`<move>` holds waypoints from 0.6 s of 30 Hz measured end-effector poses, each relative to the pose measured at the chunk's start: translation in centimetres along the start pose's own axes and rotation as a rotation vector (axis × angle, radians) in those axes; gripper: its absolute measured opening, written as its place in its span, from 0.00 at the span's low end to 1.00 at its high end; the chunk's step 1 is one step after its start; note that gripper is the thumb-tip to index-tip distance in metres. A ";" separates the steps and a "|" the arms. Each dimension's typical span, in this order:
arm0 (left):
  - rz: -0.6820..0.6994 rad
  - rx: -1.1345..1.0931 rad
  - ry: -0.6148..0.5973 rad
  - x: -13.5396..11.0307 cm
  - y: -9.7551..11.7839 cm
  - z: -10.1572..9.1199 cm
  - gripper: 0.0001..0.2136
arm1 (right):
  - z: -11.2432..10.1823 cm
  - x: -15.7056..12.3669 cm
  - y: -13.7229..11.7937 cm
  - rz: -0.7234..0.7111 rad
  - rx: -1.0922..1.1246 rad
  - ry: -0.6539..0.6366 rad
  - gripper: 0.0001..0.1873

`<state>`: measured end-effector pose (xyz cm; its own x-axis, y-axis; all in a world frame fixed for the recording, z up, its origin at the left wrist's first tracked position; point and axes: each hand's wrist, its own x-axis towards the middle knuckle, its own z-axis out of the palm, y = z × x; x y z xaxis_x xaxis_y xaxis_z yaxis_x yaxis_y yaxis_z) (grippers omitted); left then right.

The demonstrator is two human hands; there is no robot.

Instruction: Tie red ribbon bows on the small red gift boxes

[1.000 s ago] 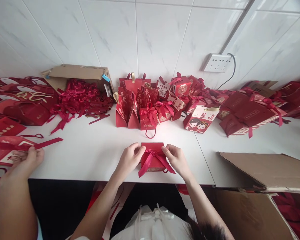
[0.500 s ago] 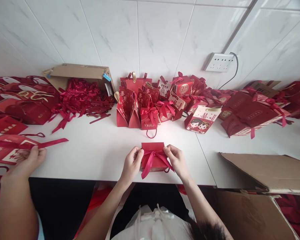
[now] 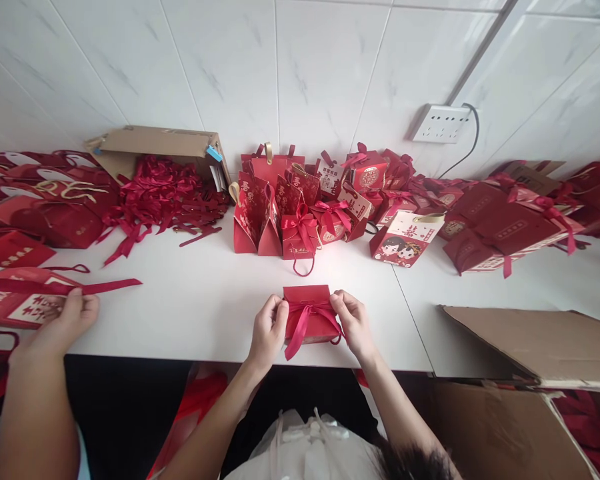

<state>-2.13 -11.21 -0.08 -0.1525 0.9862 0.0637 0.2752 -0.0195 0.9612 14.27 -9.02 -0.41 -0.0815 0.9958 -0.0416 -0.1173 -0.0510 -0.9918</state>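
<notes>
Item 1: L hand (image 3: 267, 333), thumb pinched to fingers w/ no gap we can see; has hold of one side of ribbon bow (image 3: 307, 312). Whether it also grips the carton edge, we can't tell.

Item 2: R hand (image 3: 354, 323), same pinch, on bow's other side.

Item 3: red gift box (image 3: 325, 332), qty 1, our landmark: btwn both hands, on white table (image 3: 195, 320), bow across its front, flap up at far side, one tail hanging toward us.

Item 4: tent-shaped red boxes (image 3: 257, 223), group, well apart bhd the gift box; one bow-tied box (image 3: 300, 233) at group's near side, cord handle on tabletop.

Item 5: cartoon-couple box (image 3: 405, 243), white & red, bhd and R of gift box.

Item 6: large red boxes, stacked (image 3: 520, 223), farther R, bhd.

Item 7: cardboard flap (image 3: 540, 340), well R of gift box.

Item 8: ribbon heap (image 3: 160, 190) in/before cardboard carton (image 3: 155, 140), bhd & L.

Item 9: co-worker's hand (image 3: 73, 317), far L of gift box, at red-and-white box (image 3: 15, 303) w/ loose ribbon strip (image 3: 113, 287).
</notes>
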 end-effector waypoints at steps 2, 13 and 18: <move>-0.014 -0.026 0.017 0.1 0.1 0.1 0.14 | 0.0 0.1 0.0 0.006 -0.001 0.003 0.23; -0.069 -0.166 -0.067 0.6 -0.1 -0.7 0.17 | -0.5 0.6 -0.4 0.016 -0.106 -0.022 0.25; -0.077 -0.190 -0.113 0.7 -0.3 -0.3 0.18 | -0.2 0.6 -0.7 0.027 -0.159 -0.013 0.25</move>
<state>-2.55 -10.59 -0.23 -0.0559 0.9979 -0.0319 0.0815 0.0364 0.9960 14.54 -8.35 0.19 -0.0954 0.9931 -0.0676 0.0431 -0.0638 -0.9970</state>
